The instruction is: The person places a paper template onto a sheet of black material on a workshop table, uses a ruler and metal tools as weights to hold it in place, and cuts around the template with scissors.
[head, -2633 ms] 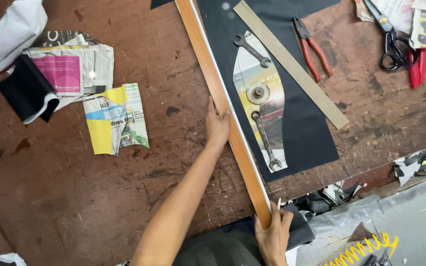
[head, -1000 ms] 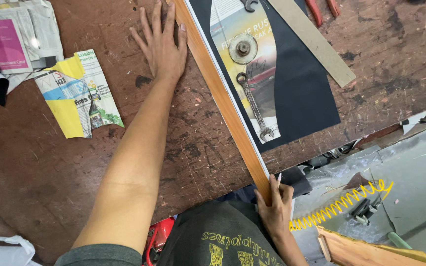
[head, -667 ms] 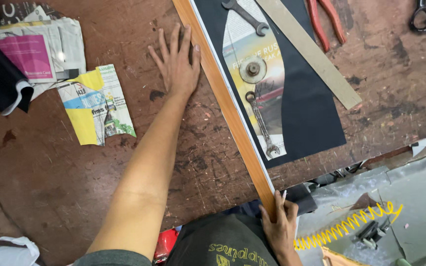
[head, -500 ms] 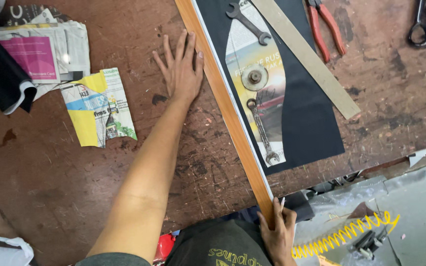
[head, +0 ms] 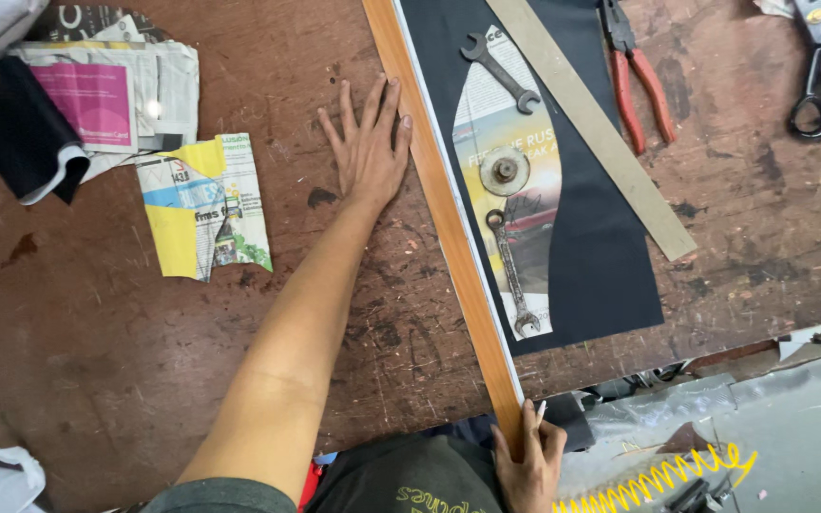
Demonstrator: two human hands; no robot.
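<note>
Seen from above, looking down at a worn brown table (head: pixel 106 361).

Nearest, at the table's near edge: right hand (head: pixel 532 461) closed around the near end of a long wooden strip (head: pixel 448 228), with something small and white, perhaps chalk, held between the fingers; too small to tell.

From there, strip running away across the table, slanting leftward to the far edge.

Just left of the strip, about halfway along: left hand (head: pixel 369 152) pressed flat on the table, fingers spread wide, holding nothing, fingertips close beside the strip's left edge, possibly touching.

Just right of the strip: black sheet (head: pixel 610 256) lying flat, its long edge against the strip. On the sheet, a leaf-shaped printed paper template (head: pixel 510 190), weighted by a long spanner (head: pixel 510 271) at the near end, a round metal disc (head: pixel 505 171) in the middle, and a shorter spanner (head: pixel 500 72) at the far end.

Further right of the strip: flat ruler (head: pixel 593 123) lying aslant, partly on the sheet, partly on the table. Beyond it, red-handled pliers (head: pixel 635 81), then black scissors (head: pixel 817 81) near the far right corner.

Well left of the strip: yellow folded newspaper piece (head: pixel 203 204), then a pile of papers (head: pixel 97 100) and a dark cloth (head: pixel 23 133).
</note>
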